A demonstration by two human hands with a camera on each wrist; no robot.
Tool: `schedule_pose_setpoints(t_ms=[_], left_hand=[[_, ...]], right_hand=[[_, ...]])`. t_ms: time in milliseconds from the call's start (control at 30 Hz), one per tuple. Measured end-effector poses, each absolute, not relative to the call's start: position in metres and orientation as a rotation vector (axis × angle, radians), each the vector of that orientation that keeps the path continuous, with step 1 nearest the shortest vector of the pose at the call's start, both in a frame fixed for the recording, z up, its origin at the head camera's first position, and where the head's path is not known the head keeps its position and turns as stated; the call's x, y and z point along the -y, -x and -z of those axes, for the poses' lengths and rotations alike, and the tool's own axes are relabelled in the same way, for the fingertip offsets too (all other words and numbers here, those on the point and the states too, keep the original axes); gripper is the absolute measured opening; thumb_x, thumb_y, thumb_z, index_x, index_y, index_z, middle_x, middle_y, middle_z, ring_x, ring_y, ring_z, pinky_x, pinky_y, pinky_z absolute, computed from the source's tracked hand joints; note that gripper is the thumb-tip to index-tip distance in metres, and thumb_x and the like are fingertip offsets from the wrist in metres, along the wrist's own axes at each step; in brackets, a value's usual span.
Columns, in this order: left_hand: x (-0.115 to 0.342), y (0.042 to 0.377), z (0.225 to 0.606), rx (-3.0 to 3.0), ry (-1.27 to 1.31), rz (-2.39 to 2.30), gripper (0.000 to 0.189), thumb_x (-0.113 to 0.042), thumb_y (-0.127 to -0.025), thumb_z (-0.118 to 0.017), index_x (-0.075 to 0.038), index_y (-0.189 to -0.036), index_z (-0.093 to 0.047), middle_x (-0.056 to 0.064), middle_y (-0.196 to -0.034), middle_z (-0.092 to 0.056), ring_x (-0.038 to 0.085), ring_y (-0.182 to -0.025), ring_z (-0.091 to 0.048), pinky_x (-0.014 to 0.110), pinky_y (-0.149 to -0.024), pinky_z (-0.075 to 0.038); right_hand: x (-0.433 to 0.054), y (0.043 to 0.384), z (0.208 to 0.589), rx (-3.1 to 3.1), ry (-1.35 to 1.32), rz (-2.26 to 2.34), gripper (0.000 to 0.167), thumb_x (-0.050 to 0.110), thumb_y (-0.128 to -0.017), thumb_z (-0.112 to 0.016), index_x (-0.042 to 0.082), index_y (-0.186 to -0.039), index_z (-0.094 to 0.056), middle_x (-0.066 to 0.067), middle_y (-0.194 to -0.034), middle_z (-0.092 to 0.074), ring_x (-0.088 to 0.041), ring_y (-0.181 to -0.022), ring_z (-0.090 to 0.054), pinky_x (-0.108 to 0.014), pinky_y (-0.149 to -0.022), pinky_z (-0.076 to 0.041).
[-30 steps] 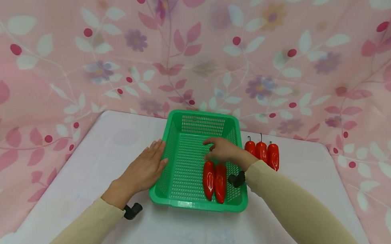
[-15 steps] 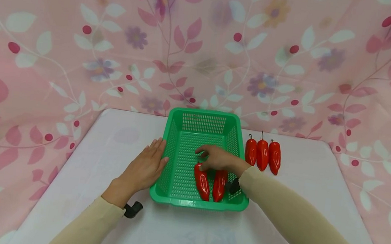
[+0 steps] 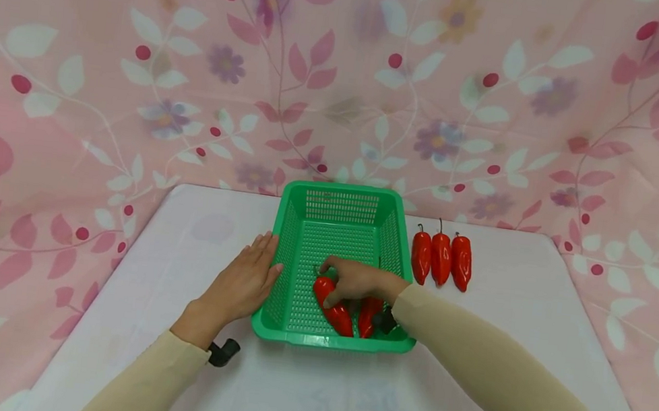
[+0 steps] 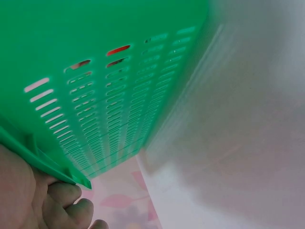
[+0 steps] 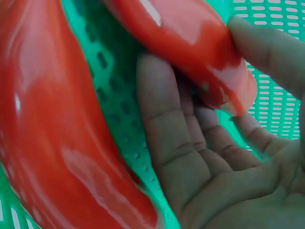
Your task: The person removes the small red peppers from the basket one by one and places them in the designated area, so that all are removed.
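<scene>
While the right hand (image 3: 354, 280) had thumb and fingers clamped on the held red pepper (image 3: 338, 316) near its stem end, that pepper was inside the green basket (image 3: 332, 343), toward 6 o'clock; long axis slanted, stem to 11, tip to 5. Second pepper (image 3: 369, 317), same basket, at its 3 o'clock, partly hidden. Left hand (image 3: 243, 282), fingers straight, together, rested at the basket's 9 o'clock rim. Three more peppers (image 3: 441, 259) lay outside, 3 o'clock, stems to 12.

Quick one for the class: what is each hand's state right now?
Left hand: open, against the green basket.
Right hand: holding a red pepper inside the basket.
</scene>
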State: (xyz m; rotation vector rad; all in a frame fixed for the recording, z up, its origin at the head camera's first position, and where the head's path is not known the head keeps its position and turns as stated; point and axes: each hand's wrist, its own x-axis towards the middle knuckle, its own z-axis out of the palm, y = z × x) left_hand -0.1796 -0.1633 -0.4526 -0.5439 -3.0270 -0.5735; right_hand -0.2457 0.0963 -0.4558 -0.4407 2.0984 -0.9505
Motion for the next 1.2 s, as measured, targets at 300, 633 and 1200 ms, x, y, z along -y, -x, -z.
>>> schedule_pose_setpoints(t_ms=[300,633,1200], left_hand=[[0.164,0.178,0.454,3.028,0.539,0.579,0.067,-0.032,-0.114,-0.045,0.006,-0.165,-0.022,0.025,-0.172,-0.025,0.042,-0.16,-0.023,0.058,-0.129,-0.026],[0.165,0.178,0.456,3.029,0.538,0.591,0.066,-0.033,-0.115,-0.043,0.005,-0.165,-0.022,0.025,-0.172,-0.025,0.042,-0.16,-0.024,0.057,-0.129,-0.025],[0.163,0.178,0.452,3.034,0.532,0.605,0.066,-0.032,-0.115,-0.043,0.005,-0.165,-0.022,0.025,-0.172,-0.025,0.043,-0.16,-0.024,0.058,-0.129,-0.025]], right_hand=[[-0.104,0.253,0.451,-2.031,0.382,1.243,0.061,0.007,-0.094,-0.077,0.012,-0.146,-0.046,-0.017,-0.131,-0.058,-0.032,-0.108,-0.068,-0.046,-0.076,-0.067],[-0.116,0.261,0.439,-2.059,0.313,1.434,0.063,0.012,-0.095,-0.078,0.018,-0.149,-0.044,-0.018,-0.135,-0.059,-0.035,-0.11,-0.069,-0.053,-0.082,-0.066],[-0.132,0.261,0.414,-2.169,0.358,1.592,0.068,0.012,-0.1,-0.073,0.015,-0.155,-0.034,-0.024,-0.141,-0.052,-0.04,-0.112,-0.068,-0.056,-0.081,-0.065]])
